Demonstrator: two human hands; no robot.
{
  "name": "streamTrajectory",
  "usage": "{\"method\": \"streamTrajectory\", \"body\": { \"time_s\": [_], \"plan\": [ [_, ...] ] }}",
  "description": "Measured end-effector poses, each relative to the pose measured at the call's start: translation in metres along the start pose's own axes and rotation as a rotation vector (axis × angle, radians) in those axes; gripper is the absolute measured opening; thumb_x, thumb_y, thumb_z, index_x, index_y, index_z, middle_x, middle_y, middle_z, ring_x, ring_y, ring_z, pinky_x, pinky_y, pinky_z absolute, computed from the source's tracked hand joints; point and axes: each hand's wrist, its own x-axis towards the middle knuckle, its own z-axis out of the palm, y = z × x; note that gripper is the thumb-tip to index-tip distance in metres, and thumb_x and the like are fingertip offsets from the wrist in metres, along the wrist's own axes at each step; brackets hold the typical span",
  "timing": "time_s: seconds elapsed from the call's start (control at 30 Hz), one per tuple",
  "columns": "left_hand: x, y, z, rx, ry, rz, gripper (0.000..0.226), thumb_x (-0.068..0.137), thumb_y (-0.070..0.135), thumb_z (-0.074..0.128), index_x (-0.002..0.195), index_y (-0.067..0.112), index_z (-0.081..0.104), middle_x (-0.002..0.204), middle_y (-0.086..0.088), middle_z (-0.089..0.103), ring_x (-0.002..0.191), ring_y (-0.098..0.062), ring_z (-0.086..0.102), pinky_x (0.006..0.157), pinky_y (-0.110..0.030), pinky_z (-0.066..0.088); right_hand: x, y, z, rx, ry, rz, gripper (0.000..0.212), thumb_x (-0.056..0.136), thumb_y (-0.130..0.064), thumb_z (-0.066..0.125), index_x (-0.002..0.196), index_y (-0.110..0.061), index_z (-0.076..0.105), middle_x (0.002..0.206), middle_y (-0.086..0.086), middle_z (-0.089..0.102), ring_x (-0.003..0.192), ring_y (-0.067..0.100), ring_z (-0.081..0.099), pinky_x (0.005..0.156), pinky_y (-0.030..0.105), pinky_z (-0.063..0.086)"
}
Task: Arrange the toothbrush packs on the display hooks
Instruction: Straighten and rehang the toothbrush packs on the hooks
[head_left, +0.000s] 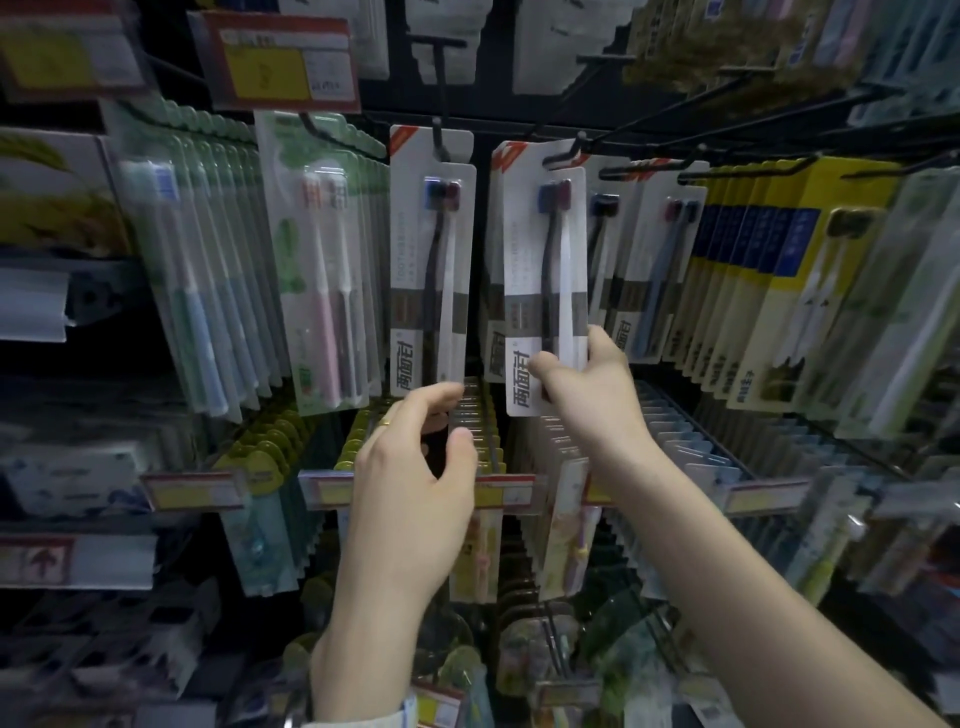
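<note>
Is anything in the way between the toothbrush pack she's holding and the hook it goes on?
Nothing visible blocks it. The right hand pinches the bottom of the white card toothbrush pack, whose top is already level with the black metal hook. The left hand reaches toward the neighbouring white pack.

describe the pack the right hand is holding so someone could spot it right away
Start at the dark vertical post in the middle of the hook wall; white two-brush packs hang either side of it. The one meant is the front pack just right of the post. Unlike its neighbours, the right hand pinches its lower end and it overlaps the packs behind.
</note>
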Motion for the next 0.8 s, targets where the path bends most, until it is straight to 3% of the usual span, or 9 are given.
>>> {"method": "streamTrajectory", "body": {
  "time_s": [0.1, 0.17, 0.27, 0.3, 0.4, 0.43, 0.53, 0.67, 0.8],
  "plan": [
    [-0.002, 0.004, 0.002, 0.000, -0.015, -0.006, 0.034, 0.099, 0.024, 0.056, 0.129, 0.041, 0.057, 0.127, 0.023, 0.060, 0.124, -0.002, 0.053, 0.108, -0.036, 0.048, -0.010, -0.005, -0.007, 0.066, -0.048, -0.007, 0.016, 0.089, -0.016, 0.064, 0.105, -0.021, 0.061, 0.090, -0.002, 0.074, 0.076, 0.005, 0.071, 0.061, 0.017, 0.052],
    [-0.004, 0.008, 0.004, 0.001, -0.026, -0.002, 0.035, 0.100, 0.025, 0.056, 0.131, 0.042, 0.056, 0.128, 0.024, 0.059, 0.125, -0.002, 0.052, 0.108, -0.037, 0.048, -0.017, -0.010, -0.009, 0.060, -0.077, -0.008, 0.031, 0.085, -0.021, 0.066, 0.116, -0.017, 0.059, 0.097, 0.001, 0.074, 0.084, 0.009, 0.072, 0.072, 0.027, 0.057],
    [-0.006, 0.013, 0.008, -0.012, -0.037, 0.007, 0.037, 0.100, 0.026, 0.056, 0.133, 0.041, 0.056, 0.129, 0.024, 0.059, 0.125, -0.001, 0.053, 0.108, -0.037, 0.049, -0.030, -0.017, -0.010, 0.050, -0.103, -0.003, 0.079, 0.071, -0.044, 0.066, 0.142, -0.015, 0.045, 0.126, 0.004, 0.067, 0.115, 0.019, 0.065, 0.098, 0.047, 0.054],
    [-0.006, 0.014, 0.009, -0.020, -0.040, 0.009, 0.038, 0.100, 0.026, 0.057, 0.134, 0.040, 0.055, 0.130, 0.023, 0.059, 0.125, -0.001, 0.054, 0.108, -0.037, 0.049, -0.033, -0.017, -0.012, 0.052, -0.116, -0.012, 0.077, 0.071, -0.044, 0.066, 0.141, -0.016, 0.046, 0.126, 0.003, 0.067, 0.115, 0.019, 0.065, 0.098, 0.048, 0.054],
    [-0.007, 0.017, 0.012, -0.058, -0.055, 0.003, 0.041, 0.100, 0.030, 0.057, 0.139, 0.042, 0.051, 0.131, 0.023, 0.058, 0.124, 0.000, 0.054, 0.106, -0.037, 0.049, -0.040, -0.016, -0.020, 0.074, -0.152, -0.054, 0.027, 0.086, -0.023, 0.066, 0.112, -0.020, 0.061, 0.101, -0.001, 0.074, 0.091, 0.014, 0.072, 0.084, 0.043, 0.061],
    [-0.007, 0.018, 0.014, -0.072, -0.059, 0.000, 0.042, 0.100, 0.031, 0.057, 0.140, 0.042, 0.050, 0.130, 0.023, 0.059, 0.122, 0.001, 0.054, 0.105, -0.034, 0.050, -0.042, -0.014, -0.022, 0.071, -0.151, -0.066, 0.018, 0.087, -0.019, 0.065, 0.105, -0.021, 0.062, 0.095, 0.000, 0.074, 0.086, 0.014, 0.072, 0.081, 0.042, 0.061],
    [-0.007, 0.022, 0.016, -0.111, -0.074, -0.012, 0.043, 0.100, 0.032, 0.056, 0.141, 0.043, 0.049, 0.127, 0.021, 0.060, 0.110, 0.009, 0.057, 0.093, -0.020, 0.051, -0.050, -0.014, -0.027, 0.067, -0.160, -0.099, 0.016, 0.087, -0.018, 0.064, 0.103, -0.019, 0.061, 0.092, 0.000, 0.072, 0.085, 0.018, 0.071, 0.079, 0.045, 0.061],
    [-0.009, 0.027, 0.018, -0.110, -0.072, -0.001, 0.044, 0.100, 0.030, 0.056, 0.142, 0.041, 0.049, 0.129, 0.020, 0.060, 0.118, 0.000, 0.057, 0.100, -0.031, 0.052, -0.061, -0.016, -0.031, 0.076, -0.185, -0.109, 0.033, 0.086, -0.028, 0.065, 0.118, -0.025, 0.060, 0.107, -0.004, 0.072, 0.101, 0.015, 0.069, 0.089, 0.049, 0.058],
    [-0.010, 0.030, 0.019, -0.134, -0.079, 0.033, 0.035, 0.100, 0.027, 0.057, 0.132, 0.041, 0.056, 0.115, 0.023, 0.066, 0.111, 0.004, 0.060, 0.094, -0.023, 0.052, -0.063, -0.019, -0.038, 0.135, -0.193, -0.119, 0.017, 0.090, -0.013, 0.064, 0.105, -0.021, 0.062, 0.094, -0.001, 0.074, 0.087, 0.019, 0.072, 0.076, 0.047, 0.062]
  ]
}}
